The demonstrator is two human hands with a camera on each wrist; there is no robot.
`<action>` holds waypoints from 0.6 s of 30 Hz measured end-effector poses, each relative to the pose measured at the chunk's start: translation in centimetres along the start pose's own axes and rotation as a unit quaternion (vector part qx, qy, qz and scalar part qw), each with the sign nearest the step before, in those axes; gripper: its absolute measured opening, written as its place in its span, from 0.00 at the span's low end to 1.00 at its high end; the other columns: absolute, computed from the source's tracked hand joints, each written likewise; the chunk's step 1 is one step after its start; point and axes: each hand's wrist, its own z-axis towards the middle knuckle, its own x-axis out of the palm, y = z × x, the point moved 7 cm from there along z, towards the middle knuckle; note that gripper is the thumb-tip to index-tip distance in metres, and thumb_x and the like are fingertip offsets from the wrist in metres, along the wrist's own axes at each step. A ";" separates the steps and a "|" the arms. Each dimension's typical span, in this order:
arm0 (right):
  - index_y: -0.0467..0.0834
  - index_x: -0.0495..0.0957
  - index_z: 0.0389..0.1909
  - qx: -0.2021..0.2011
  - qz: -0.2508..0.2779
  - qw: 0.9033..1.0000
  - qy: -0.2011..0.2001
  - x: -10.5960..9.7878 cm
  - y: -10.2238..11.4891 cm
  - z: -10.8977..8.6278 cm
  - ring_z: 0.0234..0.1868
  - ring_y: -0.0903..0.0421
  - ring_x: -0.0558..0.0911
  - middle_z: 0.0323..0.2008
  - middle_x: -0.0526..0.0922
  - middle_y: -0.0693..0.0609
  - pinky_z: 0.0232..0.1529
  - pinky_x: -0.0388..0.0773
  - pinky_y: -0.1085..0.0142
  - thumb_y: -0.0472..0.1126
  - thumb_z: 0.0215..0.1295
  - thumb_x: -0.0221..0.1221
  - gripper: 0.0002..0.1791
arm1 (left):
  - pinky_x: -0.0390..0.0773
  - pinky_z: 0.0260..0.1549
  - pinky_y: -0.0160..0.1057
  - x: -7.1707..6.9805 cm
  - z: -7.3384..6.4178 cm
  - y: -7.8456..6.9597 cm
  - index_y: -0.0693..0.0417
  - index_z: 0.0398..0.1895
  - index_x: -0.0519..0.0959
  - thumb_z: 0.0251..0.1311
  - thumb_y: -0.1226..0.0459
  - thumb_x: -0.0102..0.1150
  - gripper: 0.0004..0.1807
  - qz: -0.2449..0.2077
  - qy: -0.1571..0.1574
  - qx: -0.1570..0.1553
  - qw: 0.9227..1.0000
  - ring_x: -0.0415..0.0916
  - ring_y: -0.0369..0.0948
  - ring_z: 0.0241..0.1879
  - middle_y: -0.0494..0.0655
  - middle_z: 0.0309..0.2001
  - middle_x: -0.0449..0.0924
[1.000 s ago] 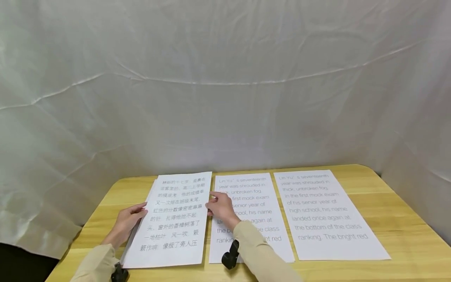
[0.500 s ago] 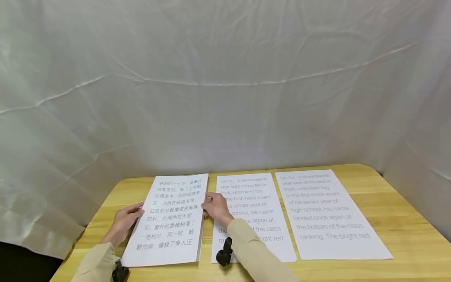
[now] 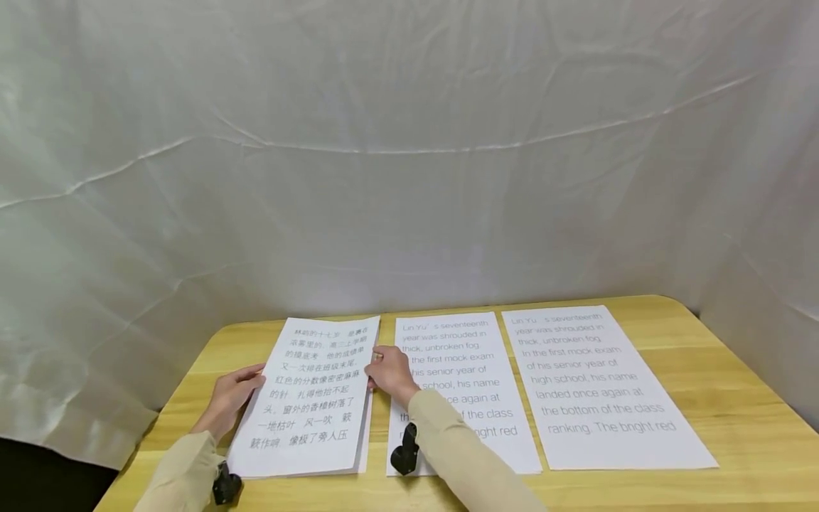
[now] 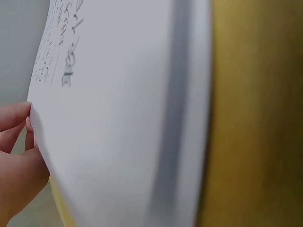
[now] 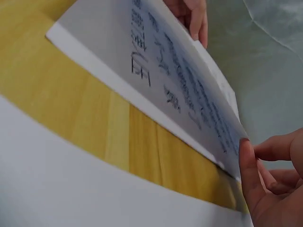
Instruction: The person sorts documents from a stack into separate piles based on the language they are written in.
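A printed sheet of paper (image 3: pixel 307 398) with Chinese characters lies at the left of the table, over at least one other sheet whose white margin shows along its right side. My left hand (image 3: pixel 227 402) holds the left edge, thumb on top. Opposite, my right hand (image 3: pixel 392 373) pinches the right edge between thumb and fingers, as the right wrist view shows. That edge is raised, and the page (image 5: pixel 156 71) slopes up towards the fingers. In the left wrist view the paper (image 4: pixel 118 118) bows slightly, with the left hand (image 4: pixel 19 161) at its edge.
Beside it lies a middle sheet with English text (image 3: pixel 505 455), partly under my right forearm. Another English sheet (image 3: pixel 621 451) lies further right. All rest on a yellow wooden table (image 3: pixel 716 384), with a pale grey curtain (image 3: pixel 409 213) behind.
The top sheet has shifted a little left over the one below. The lower margin showed on the left earlier and now shows on the right. Both hands keep their hold.
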 end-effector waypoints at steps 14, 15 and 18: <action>0.27 0.70 0.60 0.027 0.006 1.000 0.009 0.0 -0.6 0.8 0.13 0.61 0.76 0.28 0.82 0.43 0.18 0.77 0.70 0.23 0.53 0.55 0.29 | 0.73 0.30 0.30 0.1 0.1 -0.7 0.73 0.63 0.67 0.68 0.68 0.48 0.23 0.030 -0.025 0.013 0.999 0.75 0.48 0.40 0.68 0.52 0.72; 0.26 0.70 0.60 0.027 0.006 1.000 0.010 0.0 -0.6 0.8 0.13 0.61 0.76 0.26 0.81 0.45 0.19 0.77 0.70 0.23 0.53 0.55 0.29 | 0.72 0.29 0.29 0.1 0.2 -0.8 0.73 0.63 0.67 0.68 0.68 0.48 0.23 0.032 -0.027 0.015 0.999 0.75 0.48 0.40 0.68 0.52 0.72; 0.26 0.70 0.60 0.027 0.001 1.000 0.012 -0.1 -0.5 0.8 0.13 0.61 0.76 0.24 0.81 0.46 0.19 0.77 0.70 0.23 0.53 0.55 0.29 | 0.70 0.27 0.26 0.2 0.1 -0.9 0.74 0.62 0.68 0.68 0.69 0.47 0.22 0.038 -0.031 0.016 0.999 0.75 0.49 0.40 0.68 0.51 0.72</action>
